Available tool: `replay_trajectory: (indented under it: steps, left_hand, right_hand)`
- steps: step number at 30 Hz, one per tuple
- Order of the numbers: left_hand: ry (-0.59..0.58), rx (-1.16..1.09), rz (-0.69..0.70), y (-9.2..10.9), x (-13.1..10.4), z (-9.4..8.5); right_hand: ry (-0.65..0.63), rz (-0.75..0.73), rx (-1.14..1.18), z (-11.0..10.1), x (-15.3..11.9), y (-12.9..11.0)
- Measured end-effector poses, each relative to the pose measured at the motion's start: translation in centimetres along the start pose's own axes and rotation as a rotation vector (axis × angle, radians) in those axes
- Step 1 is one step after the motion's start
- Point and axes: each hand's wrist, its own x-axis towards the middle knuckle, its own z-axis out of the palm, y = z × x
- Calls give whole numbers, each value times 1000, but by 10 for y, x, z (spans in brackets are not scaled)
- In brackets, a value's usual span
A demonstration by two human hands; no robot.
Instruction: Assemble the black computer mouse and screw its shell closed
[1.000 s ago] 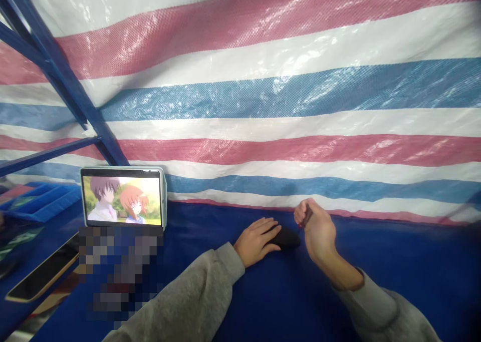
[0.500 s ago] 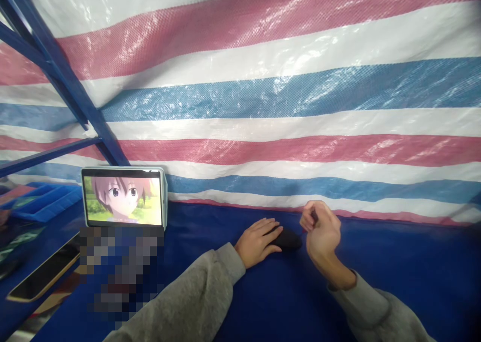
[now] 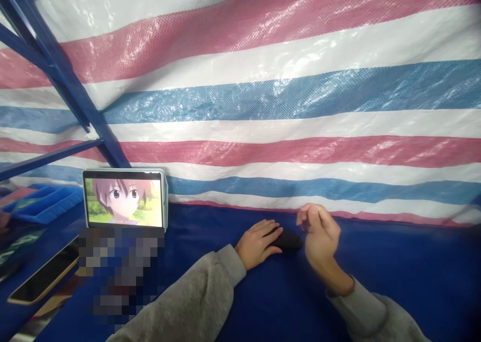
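Bright, fairly even light falls on the red, white and blue striped woven plastic sheet (image 3: 285, 151), whose creases throw back scattered white glints, thickest toward the upper right. The dark blue, smooth-topped table (image 3: 394, 272) reads far dimmer, sinking almost to black at the right edge. A lit rectangular tablet in a pale case (image 3: 128, 202) glows, its picture partly washed out. The black, rounded object (image 3: 288, 240) loses its detail in darkness. Softness smears the far left, blurring the bright blue plastic tray (image 3: 48, 204); a coarse pixel mosaic (image 3: 120, 272) hides the area below the tablet.
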Motion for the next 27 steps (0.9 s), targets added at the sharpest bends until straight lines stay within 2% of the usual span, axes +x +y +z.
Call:
replay_trajectory:
  steps: [4, 10, 13, 16, 19, 27]
  left_hand:
    - [2, 2, -2, 0, 0, 0]
    - [-8, 19, 6, 0, 0, 1]
    - [-9, 16, 2, 0, 0, 0]
    - [-6, 7, -17, -1, 0, 0]
    - [-7, 0, -31, -1, 0, -1]
    - [-18, -9, -14, 1, 0, -2]
  right_hand:
    - [-70, 38, 191, -6, 6, -1]
    - [-191, 231, 208, -8, 13, 2]
    - [-161, 257, 247, -7, 15, 0]
    - [-71, 231, 267, -4, 13, -4]
    - [-39, 181, 201, -1, 10, -6]
    - [-145, -2, -77, -7, 6, -2]
